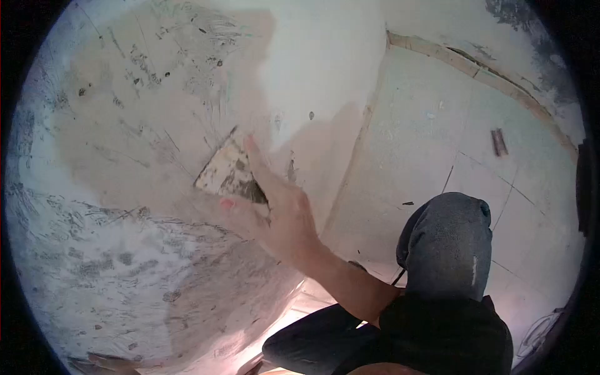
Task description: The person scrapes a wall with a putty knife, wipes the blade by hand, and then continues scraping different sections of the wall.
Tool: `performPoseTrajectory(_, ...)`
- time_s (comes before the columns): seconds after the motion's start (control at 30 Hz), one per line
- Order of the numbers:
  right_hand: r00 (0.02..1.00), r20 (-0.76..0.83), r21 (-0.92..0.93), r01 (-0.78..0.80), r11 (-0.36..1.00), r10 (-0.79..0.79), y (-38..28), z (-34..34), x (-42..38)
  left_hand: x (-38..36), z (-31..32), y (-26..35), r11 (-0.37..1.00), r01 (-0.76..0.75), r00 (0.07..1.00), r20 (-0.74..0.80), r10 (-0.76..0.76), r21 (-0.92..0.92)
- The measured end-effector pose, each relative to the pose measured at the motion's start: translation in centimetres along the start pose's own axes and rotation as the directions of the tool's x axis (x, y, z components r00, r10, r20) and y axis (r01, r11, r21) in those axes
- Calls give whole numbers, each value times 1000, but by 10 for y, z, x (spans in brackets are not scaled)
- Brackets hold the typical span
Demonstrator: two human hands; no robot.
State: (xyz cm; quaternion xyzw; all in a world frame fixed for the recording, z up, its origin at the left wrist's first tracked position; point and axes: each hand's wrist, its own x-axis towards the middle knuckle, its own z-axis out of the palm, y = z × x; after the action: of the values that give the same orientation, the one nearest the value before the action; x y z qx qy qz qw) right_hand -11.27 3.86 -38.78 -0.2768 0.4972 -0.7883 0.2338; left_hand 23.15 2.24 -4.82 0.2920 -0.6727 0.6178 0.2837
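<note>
My right hand point(284, 212) reaches up and left from a dark sleeve, closed around a putty knife point(225, 169). Its wide, triangular blade is smeared with pale and dark residue, and the blade's far edge lies at the wall point(144, 125). One finger stretches along the blade's upper side, with the thumb below it. The handle is hidden by the hand. Beige filler covers much of the scuffed wall around the blade. At the lower left rim, a cut-off skin-toned shape point(112, 362) beside a dark flat thing may be my left hand; its fingers cannot be made out.
My bent knee point(447, 244) in grey-blue trousers is at the right, above the pale tiled floor point(431, 144). A baseboard point(469, 62) runs along the far wall. A small brown piece point(499, 142) lies on the tiles, with a dark chip point(408, 203) nearer the knee.
</note>
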Motion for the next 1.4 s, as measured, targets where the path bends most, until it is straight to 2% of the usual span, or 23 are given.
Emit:
performPoseTrajectory(0.07,975,117,-176,-168,970,190,-12,-12,12,-2,4,-6,998,8,1000,-7,-9,-55)
performPoseTrajectory(0.1,973,120,-174,-175,969,197,-6,-7,6,-2,3,-9,994,19,1000,-7,-20,-109)
performPoseTrajectory(0.17,997,-57,-2,60,998,-60,11,6,-4,-4,-1,-10,995,40,999,5,-40,-92)
performPoseTrajectory(0.2,996,-61,-4,70,998,-70,6,1,2,-4,2,-8,995,58,998,5,-58,-85)
performPoseTrajectory(0.27,990,68,-102,-116,988,123,-6,-10,8,-3,3,-3,998,47,999,-4,-48,-48)
performPoseTrajectory(0.33,990,68,-78,-118,990,124,-7,-8,2,0,-4,-4,1000,26,1000,17,-26,5)
performPoseTrajectory(0.4,994,59,-70,-84,994,88,-2,-6,7,-1,-1,-1,999,24,1000,2,-24,-43)
performPoseTrajectory(0.47,973,-107,-50,200,979,-204,8,1,13,0,-1,7,999,30,1000,8,-30,-38)
performPoseTrajectory(0.5,974,-110,-46,192,980,-196,10,-2,16,1,-5,6,1000,21,999,31,-21,-21)
performPoseTrajectory(0.57,998,-15,-282,-60,958,59,8,-14,26,0,-12,-10,999,26,997,76,-29,37)
performPoseTrajectory(0.7,1000,-3,-93,5,996,-5,10,-5,0,-12,-5,-24,994,73,994,80,-79,82)
performPoseTrajectory(0.8,977,70,-154,-189,970,202,7,-6,3,-21,-1,-65,991,131,987,89,-132,11)
performPoseTrajectory(0.87,976,-125,32,185,982,-180,26,13,-8,-24,2,-54,988,155,982,108,-153,-9)
performPoseTrajectory(0.9,974,-129,27,190,981,-185,23,8,-4,-12,-2,-15,984,163,984,80,-158,-66)
performPoseTrajectory(0.97,999,31,-98,-27,995,31,7,-8,8,-7,-1,-2,980,160,987,49,-155,-120)
performPoseTrajectory(1.0,967,109,-195,-207,959,231,-4,-14,14,-7,-1,-12,995,101,994,47,-100,-17)
performPoseTrajectory(1.03,963,118,-192,-219,957,244,2,-7,6,-7,-4,-21,995,41,997,54,-45,86)
performPoseTrajectory(1.1,998,-39,52,58,997,-56,11,1,1,-9,-6,-20,997,49,997,49,-52,63)
performPoseTrajectory(1.13,1000,21,-46,-8,999,9,6,-5,1,-9,-4,-17,998,46,998,41,-47,34)
performPoseTrajectory(1.23,984,69,-48,-163,985,166,2,-11,18,-19,0,-55,991,42,996,74,-52,128)
performPoseTrajectory(1.33,996,82,-69,-31,997,37,1,-4,-2,-12,3,-21,998,42,999,17,-43,40)
performPoseTrajectory(1.37,996,79,-62,-40,997,45,-3,-10,5,-5,-1,-11,1000,0,1000,1,0,-13)
performPoseTrajectory(1.4,980,115,-140,-148,979,165,-10,-20,20,-7,-3,-18,1000,-14,1000,8,14,-4)
